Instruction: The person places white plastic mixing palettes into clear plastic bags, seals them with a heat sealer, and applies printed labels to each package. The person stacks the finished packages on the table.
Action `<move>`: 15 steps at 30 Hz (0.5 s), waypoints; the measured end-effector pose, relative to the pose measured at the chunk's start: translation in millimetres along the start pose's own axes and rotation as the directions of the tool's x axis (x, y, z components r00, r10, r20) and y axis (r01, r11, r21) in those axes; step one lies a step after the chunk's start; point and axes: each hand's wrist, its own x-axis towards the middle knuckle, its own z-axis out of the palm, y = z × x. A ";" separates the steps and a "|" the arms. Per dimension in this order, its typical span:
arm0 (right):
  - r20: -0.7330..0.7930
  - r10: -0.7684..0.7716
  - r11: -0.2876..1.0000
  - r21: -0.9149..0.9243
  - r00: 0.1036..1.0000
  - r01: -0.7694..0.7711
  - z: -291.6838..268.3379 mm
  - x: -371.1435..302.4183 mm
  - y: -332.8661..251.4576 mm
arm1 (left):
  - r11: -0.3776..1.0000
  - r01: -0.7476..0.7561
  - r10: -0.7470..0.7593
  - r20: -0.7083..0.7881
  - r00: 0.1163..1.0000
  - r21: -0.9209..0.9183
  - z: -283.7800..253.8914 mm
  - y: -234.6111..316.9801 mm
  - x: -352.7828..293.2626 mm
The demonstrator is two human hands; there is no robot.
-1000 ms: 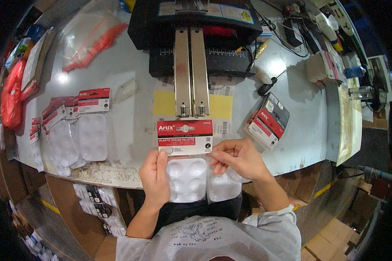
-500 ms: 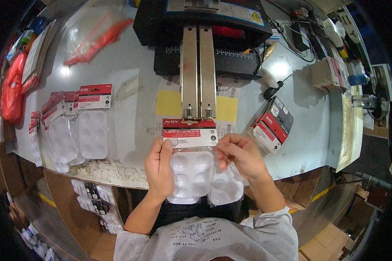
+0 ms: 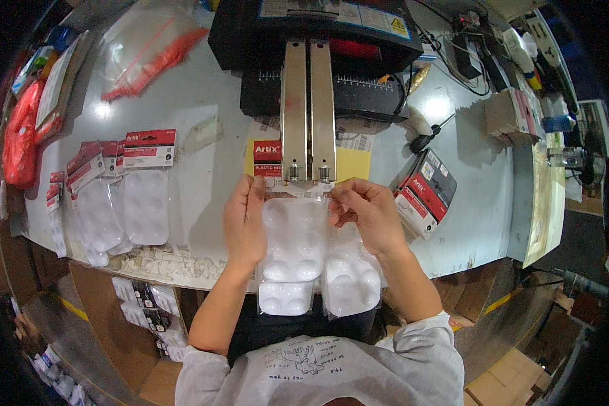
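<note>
A bagged white plastic paint palette (image 3: 292, 233) with round wells lies in front of me, its red-and-white header card (image 3: 267, 160) slid under the two metal arms (image 3: 308, 115) of a black machine (image 3: 243, 40). My left hand (image 3: 244, 220) grips the left edge of the package just below the card, thumb on top. At the right edge my right hand (image 3: 369, 211) pinches the package between thumb and fingers. Two more bagged palettes show beneath and beside it: a lower palette (image 3: 285, 299) and a right palette (image 3: 352, 281), both overhanging the table edge. Much of the card is hidden by the arms.
Several packaged palettes (image 3: 146, 203) lie at the left. On the right are a stack of red-and-black header cards (image 3: 423, 194), a black-handled screwdriver (image 3: 424, 141) and a stack of cards (image 3: 511, 118). A clear bag (image 3: 149, 57) with a red edge lies back left.
Both hands have pushed the bagged palette away from me, so its header card now sits under the metal arms. More of the palette beneath shows.
</note>
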 end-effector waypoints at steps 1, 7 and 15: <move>0.019 -0.040 0.999 0.014 0.999 0.040 0.7 3.3 -0.2 | 0.998 -0.022 0.022 0.013 1.000 -0.050 2.2 -1.9 -0.1; 0.086 -0.090 0.989 -0.107 0.992 0.099 -4.5 3.1 -2.4 | 0.996 -0.032 0.036 0.039 0.999 -0.078 2.4 -22.6 3.5; -0.061 -0.744 0.166 -0.982 0.665 0.095 -120.4 -23.1 -20.4 | 0.448 -0.060 0.451 -0.168 0.877 0.892 -104.8 4.3 7.0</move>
